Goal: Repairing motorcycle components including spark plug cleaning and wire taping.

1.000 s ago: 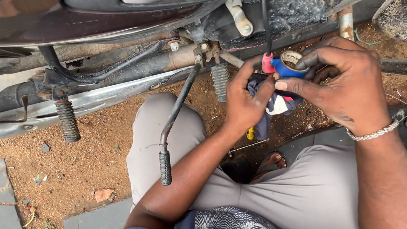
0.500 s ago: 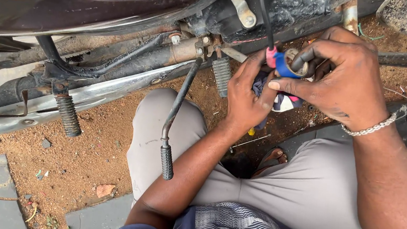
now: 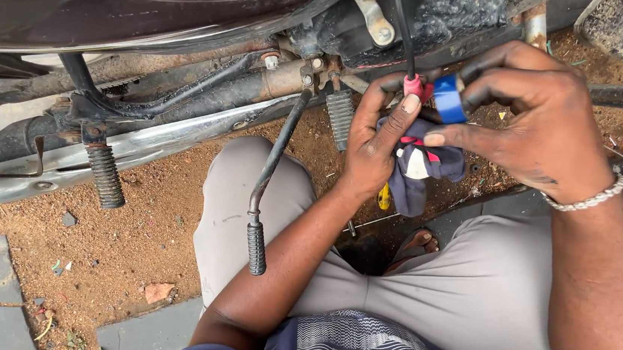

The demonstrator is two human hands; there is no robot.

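- Pinching a red cable end (image 3: 413,86) under the motorcycle (image 3: 189,29), our left hand (image 3: 375,139) also clutches a dark rag (image 3: 417,169).
- Our right hand (image 3: 534,119) presses a blue piece (image 3: 449,98) against it; we judge the joining unfinished.

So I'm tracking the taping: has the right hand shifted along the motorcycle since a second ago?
No. The right hand holds the blue tape roll at the same spot under the engine.

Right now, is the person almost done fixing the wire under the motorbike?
Hard to say. Done: nothing looks finished. In hand: the left hand pinches the red end of the thin black cable and holds a dark blue cloth; the right hand grips a blue plastic piece beside it. Left: the red end and blue piece aren't clearly joined.
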